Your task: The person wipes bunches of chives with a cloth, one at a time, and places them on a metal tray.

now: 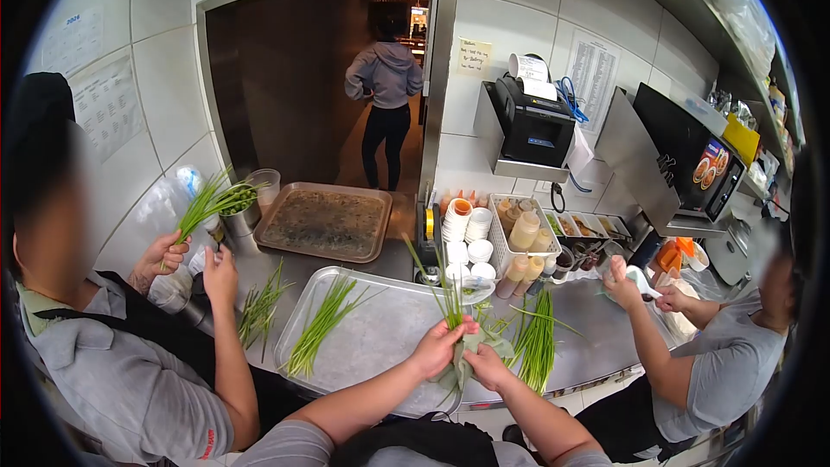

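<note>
My left hand (439, 349) is closed around a small bunch of green chives (450, 298), their long thin stems pointing up and away. Beside it, my right hand (488, 367) grips a grey-green cloth (460, 367), which is pressed against the lower part of the bunch. Both hands are over the right end of a metal tray (372, 350). On the tray's left side lies another bunch of chives (322, 329). A larger pile of chives (537, 342) rests on the steel counter to the right of my hands.
A co-worker's hand (166, 255) at left holds chives, with more chives (262, 307) below. Another co-worker's hands (635, 287) are at right. At the back stand a brown tray (324, 223), stacked cups (458, 223), squeeze bottles (525, 232) and a printer (534, 125). Someone stands beyond the opening.
</note>
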Demonstrator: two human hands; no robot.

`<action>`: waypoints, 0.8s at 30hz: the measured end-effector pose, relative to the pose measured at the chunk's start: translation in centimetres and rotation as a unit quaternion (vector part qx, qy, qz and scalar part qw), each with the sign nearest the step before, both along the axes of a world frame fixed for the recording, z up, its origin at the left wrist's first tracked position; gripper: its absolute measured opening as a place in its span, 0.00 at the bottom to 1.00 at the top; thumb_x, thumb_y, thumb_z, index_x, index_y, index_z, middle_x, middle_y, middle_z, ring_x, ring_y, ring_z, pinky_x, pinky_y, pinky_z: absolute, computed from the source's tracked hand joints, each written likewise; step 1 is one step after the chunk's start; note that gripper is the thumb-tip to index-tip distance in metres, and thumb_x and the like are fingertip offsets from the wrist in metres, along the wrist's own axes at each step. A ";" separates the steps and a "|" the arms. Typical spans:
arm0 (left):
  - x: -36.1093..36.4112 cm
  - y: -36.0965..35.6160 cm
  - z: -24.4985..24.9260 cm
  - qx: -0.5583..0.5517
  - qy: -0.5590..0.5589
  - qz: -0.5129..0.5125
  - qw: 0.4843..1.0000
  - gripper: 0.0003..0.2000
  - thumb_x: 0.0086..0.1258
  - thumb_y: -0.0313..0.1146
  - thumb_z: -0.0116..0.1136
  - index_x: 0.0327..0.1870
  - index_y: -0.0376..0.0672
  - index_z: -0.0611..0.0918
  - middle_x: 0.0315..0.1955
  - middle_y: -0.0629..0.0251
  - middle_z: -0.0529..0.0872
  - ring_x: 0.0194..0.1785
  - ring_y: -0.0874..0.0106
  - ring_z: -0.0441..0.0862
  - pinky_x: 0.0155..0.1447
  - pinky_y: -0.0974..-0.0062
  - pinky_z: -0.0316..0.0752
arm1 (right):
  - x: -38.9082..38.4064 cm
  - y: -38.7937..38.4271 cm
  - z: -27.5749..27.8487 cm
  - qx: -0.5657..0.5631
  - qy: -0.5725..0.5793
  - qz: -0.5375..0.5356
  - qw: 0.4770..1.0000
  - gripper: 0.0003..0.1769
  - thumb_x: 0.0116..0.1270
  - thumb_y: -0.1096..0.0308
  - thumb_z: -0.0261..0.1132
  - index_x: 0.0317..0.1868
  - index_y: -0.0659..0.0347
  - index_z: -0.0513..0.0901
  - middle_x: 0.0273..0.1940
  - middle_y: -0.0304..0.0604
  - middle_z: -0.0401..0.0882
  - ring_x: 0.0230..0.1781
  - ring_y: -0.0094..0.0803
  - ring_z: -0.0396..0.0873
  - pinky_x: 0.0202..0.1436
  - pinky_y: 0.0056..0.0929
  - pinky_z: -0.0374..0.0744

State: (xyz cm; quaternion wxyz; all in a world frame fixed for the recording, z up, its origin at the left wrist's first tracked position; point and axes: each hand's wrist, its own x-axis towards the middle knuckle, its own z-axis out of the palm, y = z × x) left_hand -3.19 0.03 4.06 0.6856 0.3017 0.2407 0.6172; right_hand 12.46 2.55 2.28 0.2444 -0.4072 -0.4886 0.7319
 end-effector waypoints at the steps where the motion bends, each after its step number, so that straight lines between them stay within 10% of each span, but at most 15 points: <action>1: -0.5 0.4 0.1 0.028 0.008 0.020 0.999 0.12 0.78 0.31 0.45 0.58 0.42 0.72 0.53 0.60 0.78 0.58 0.68 0.74 0.65 0.65 0.68 | 0.4 0.0 0.4 0.040 -0.025 0.032 0.998 0.15 0.72 0.66 0.60 0.54 0.64 0.76 0.47 0.38 0.80 0.43 0.23 0.77 0.49 0.28 0.77; 5: -2.0 1.1 2.7 -0.033 -0.085 0.079 0.993 0.11 0.79 0.36 0.42 0.58 0.51 0.69 0.48 0.64 0.78 0.53 0.72 0.74 0.61 0.65 0.70 | 2.3 0.6 -2.6 0.088 -0.043 0.130 0.987 0.17 0.73 0.62 0.58 0.56 0.64 0.75 0.47 0.38 0.80 0.45 0.25 0.78 0.49 0.29 0.77; 13: 0.4 1.6 2.3 0.067 -0.058 0.176 0.980 0.12 0.79 0.35 0.45 0.59 0.46 0.69 0.36 0.71 0.75 0.41 0.78 0.72 0.52 0.77 0.70 | -0.8 -1.1 0.7 -0.213 0.158 -0.090 0.960 0.27 0.77 0.44 0.38 0.64 0.50 0.68 0.61 0.40 0.73 0.60 0.39 0.73 0.63 0.47 0.71; 19: 2.5 1.0 0.6 0.049 0.213 0.161 0.963 0.13 0.79 0.36 0.44 0.59 0.44 0.72 0.33 0.71 0.76 0.42 0.79 0.74 0.51 0.79 0.70 | -2.4 0.2 -0.7 -0.161 0.236 -0.116 0.951 0.32 0.74 0.37 0.37 0.67 0.47 0.66 0.67 0.40 0.66 0.68 0.38 0.65 0.68 0.48 0.66; 24: -0.8 1.9 5.0 -0.014 0.113 0.023 0.993 0.17 0.80 0.44 0.39 0.59 0.44 0.72 0.28 0.74 0.71 0.32 0.80 0.71 0.42 0.79 0.70 | -0.5 0.2 0.3 -0.161 0.260 -0.133 0.943 0.36 0.72 0.34 0.37 0.67 0.51 0.66 0.67 0.41 0.66 0.67 0.39 0.66 0.68 0.48 0.66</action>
